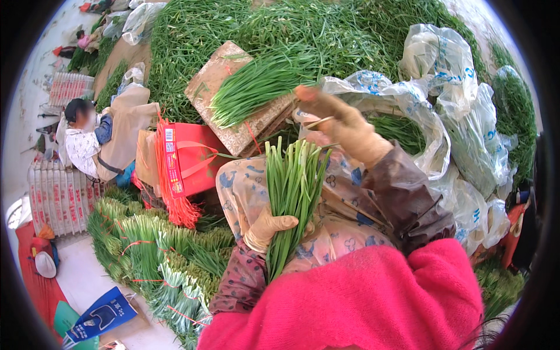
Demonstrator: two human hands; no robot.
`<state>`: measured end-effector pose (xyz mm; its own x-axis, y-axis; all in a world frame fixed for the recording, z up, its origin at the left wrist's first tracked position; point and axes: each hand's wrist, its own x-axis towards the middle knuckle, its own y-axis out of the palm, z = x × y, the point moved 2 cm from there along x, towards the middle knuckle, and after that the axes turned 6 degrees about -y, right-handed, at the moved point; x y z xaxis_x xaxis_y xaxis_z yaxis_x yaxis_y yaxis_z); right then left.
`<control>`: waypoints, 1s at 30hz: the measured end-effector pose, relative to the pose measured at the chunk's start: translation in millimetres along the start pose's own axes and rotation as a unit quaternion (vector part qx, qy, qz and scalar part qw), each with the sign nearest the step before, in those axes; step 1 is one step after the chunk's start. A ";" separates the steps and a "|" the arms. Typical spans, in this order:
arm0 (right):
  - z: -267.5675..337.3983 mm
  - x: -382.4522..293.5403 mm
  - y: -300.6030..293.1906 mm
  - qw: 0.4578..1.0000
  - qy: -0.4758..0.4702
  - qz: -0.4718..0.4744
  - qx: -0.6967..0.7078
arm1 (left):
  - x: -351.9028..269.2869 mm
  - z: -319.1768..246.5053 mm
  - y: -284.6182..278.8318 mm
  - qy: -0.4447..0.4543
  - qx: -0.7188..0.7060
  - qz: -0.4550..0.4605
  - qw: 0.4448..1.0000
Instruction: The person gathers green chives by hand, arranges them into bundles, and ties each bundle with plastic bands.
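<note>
My left hand (272, 225), in a pale glove, is closed around an upright bunch of garlic chives (292, 192). The cut stem ends point away from me and the leaves run back towards my pink sweater. My right hand (345, 129), gloved and blurred, is raised beyond the bunch, to its right. A thin pale strand (321, 122) shows beside its fingers; whether they grip it is unclear. Ahead, a loose pile of chives (262, 85) lies on a tilted patterned board (221, 72). Under the bunch, a printed plastic apron (243, 186) covers my lap.
Left of my knees stands a red box (203, 140) draped with red ties (181, 210). Tied chive bundles (144, 236) are stacked at left. Clear plastic bags (463, 109) lie at right, and heaped loose greens (280, 26) spread ahead. Another person (87, 140) sits at far left.
</note>
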<state>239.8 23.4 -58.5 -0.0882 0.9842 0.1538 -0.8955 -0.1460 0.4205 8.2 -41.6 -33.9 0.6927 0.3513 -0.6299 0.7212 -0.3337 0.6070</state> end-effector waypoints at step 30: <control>228.1 140.3 65.9 0.825 -0.367 -0.079 -0.423 | -49.1 -97.8 -90.2 0.298 0.445 -0.329 0.777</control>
<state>267.9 128.9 194.8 0.0675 0.6129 0.7873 -0.8817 0.4060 -0.2404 -91.1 56.8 -10.4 0.2396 0.9570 -0.1637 0.8188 -0.2898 -0.4956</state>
